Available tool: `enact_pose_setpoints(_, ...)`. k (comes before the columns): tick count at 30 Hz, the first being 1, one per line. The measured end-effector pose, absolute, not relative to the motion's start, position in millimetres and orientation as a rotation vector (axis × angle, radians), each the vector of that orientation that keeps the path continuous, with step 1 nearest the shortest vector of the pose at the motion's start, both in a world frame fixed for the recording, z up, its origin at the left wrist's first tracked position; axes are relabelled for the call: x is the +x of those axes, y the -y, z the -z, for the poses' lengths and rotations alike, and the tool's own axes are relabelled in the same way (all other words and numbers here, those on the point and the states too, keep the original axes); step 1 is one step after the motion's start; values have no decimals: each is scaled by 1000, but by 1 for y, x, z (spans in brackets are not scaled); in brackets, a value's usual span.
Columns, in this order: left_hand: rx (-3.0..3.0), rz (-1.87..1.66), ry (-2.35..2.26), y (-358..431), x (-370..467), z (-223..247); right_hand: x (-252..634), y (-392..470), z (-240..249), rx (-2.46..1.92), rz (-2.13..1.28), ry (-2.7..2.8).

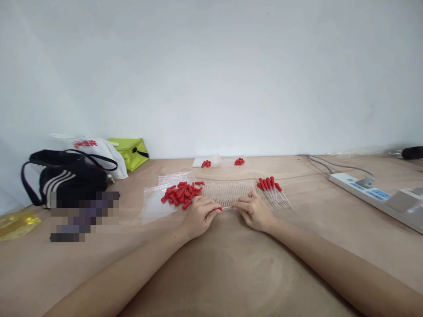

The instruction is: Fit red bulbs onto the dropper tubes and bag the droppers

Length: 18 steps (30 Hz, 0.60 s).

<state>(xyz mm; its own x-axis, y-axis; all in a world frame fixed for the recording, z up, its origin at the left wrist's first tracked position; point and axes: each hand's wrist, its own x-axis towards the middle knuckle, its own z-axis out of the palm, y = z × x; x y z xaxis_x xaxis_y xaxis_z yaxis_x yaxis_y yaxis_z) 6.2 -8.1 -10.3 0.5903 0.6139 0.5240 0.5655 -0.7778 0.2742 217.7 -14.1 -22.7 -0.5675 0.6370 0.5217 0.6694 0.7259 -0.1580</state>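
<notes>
Pinched in my left hand is a red rubber bulb, mostly hidden by the fingers. My right hand is closed on a thin clear dropper tube, which lies level between the hands with one end at the bulb. Just beyond, a row of clear dropper tubes lies side by side on the table. A pile of loose red bulbs sits left of the row. To the right lie several droppers with red bulbs on their tubes, fanned out.
Clear zip bags lie by the bulb pile. Two small bags with red bulbs rest near the wall. A black bag, a white plastic bag and a green box bag stand left. A power strip with cables lies right.
</notes>
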Motion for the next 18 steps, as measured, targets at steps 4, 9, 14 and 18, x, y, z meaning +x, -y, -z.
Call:
enact_pose_setpoints(4, 2793, -935, -1031, 8, 7, 11, 216, 18, 21, -1010, 201, 2400)
enact_pose_setpoints(9, 2861, -926, -960, 10, 7, 9, 212, 22, 22, -973, 200, 2384)
enact_pose_setpoints(14, 2898, -843, -914, 10, 8, 7, 208, 23, 23, -958, 128, 2384)
enact_pose_setpoints(18, 2914, -821, -913, 11, 9, 6, 206, 23, 24, -943, 92, 2393)
